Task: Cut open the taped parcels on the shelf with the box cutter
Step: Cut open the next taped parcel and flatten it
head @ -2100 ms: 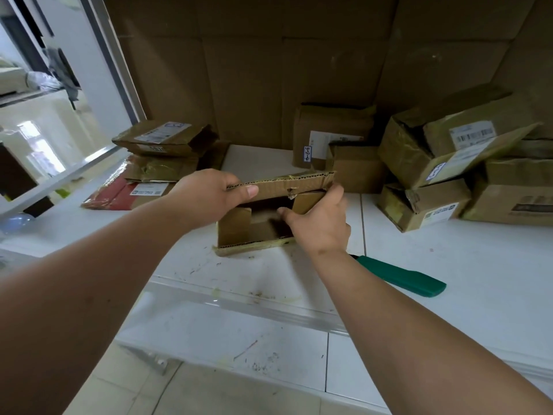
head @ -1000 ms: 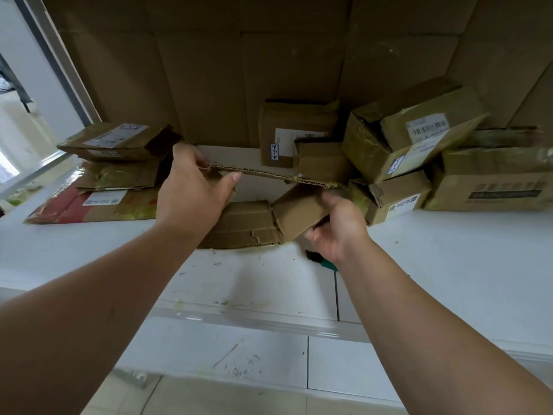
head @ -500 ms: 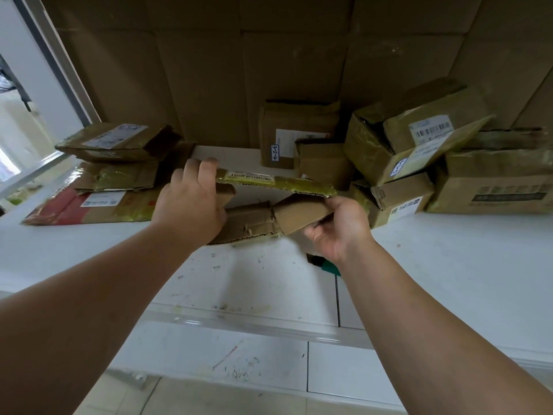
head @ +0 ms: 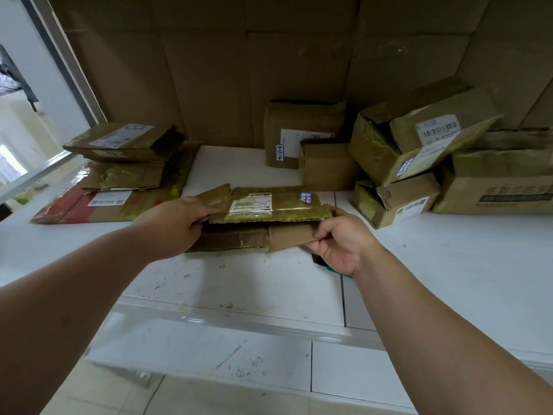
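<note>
A flattened parcel (head: 269, 205) wrapped in yellowish tape lies near the middle of the white shelf (head: 449, 265), a little back from its front edge, held at both ends. Its top carries a white printed shipping label too small to read, and a small blue-edged sticker with handwritten figures that cannot be made out. The left hand (head: 176, 223) comes in from the left with the wrist fairly straight; its grip is curled round the parcel's left end, thumb on top. The right hand (head: 341, 235) reaches from the lower right, its grip pinching the right end of a loose lower cardboard flap (head: 287, 235) between thumb and bent fingers.

Just below the right hand a dark and green bit of the box cutter (head: 324, 263) shows on the shelf, mostly hidden by the wrist.

At the back edge stands an upright box (head: 299, 127) with a narrow sticker handwritten "3-2-4". To its right a tilted open box (head: 419, 136) bears a barcode label and a handwritten sticker, not clearly legible. At the left end lies a stack of flat parcels (head: 119, 163) with white labels, the print unreadable. At the right end a brown carton (head: 502, 181) carries dark printed characters, blurred.
</note>
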